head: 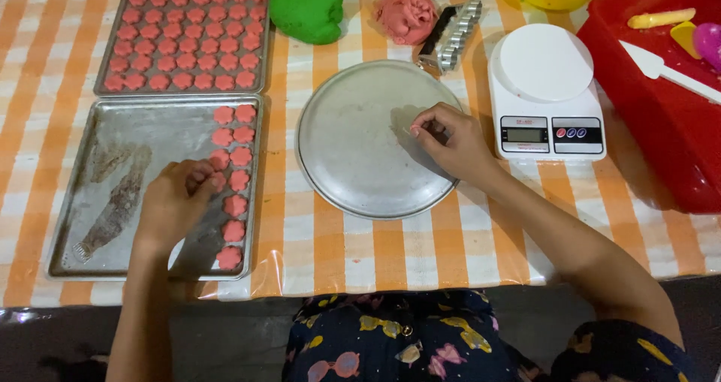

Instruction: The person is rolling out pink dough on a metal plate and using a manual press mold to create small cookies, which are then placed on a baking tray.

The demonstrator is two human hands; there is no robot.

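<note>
Left hand (180,202) over baking tray (82,254) of pink cookies (234,204); right hand (449,141) pinching above round pan (353,149).

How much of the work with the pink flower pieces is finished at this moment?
Done: the far tray is filled with pink flower pieces. In hand: the left hand sets pieces on the near tray, which has two columns only; the right hand rests on the round plate. Left: pink dough, green dough.

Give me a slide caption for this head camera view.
Left hand placing pink flower-shaped dough pieces on a metal baking tray; right hand over a round metal plate.
</note>
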